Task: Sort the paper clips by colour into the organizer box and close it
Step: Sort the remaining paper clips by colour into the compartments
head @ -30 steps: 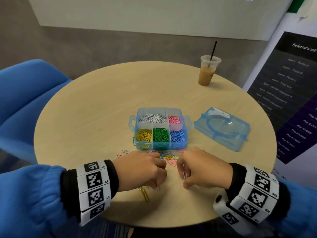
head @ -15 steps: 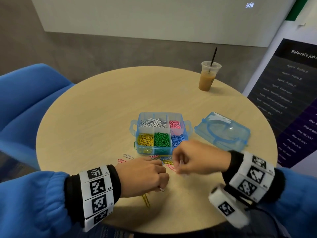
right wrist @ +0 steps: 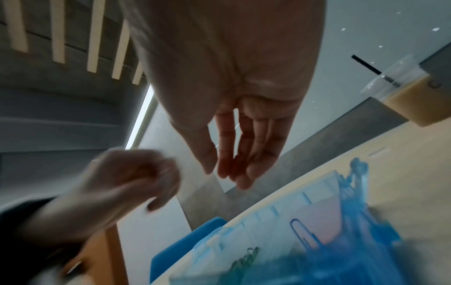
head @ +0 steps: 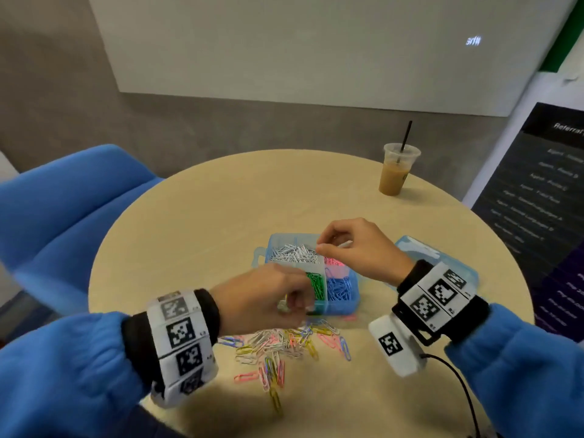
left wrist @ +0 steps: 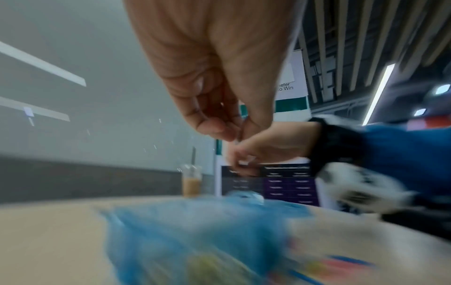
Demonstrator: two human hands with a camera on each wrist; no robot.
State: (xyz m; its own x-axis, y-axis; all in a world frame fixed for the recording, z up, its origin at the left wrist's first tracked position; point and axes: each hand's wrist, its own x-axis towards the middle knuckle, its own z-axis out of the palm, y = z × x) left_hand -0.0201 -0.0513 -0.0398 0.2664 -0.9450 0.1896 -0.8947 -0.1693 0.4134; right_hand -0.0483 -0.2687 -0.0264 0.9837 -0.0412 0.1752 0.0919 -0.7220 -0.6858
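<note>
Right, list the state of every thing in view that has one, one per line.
organizer box: open, compartments part filled with sorted clips
lid: off, lying on the table right of the box
loose clips: unsorted, mixed colours, heaped in front of the box
cup: upright, part full, straw in it
left hand: fingers curled, above the box's front left; what it holds is unclear
right hand: over the white compartment, fingertips together

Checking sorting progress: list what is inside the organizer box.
The organizer box shows white clips, pink, green and blue. The left hand covers its near-left compartment.
</note>
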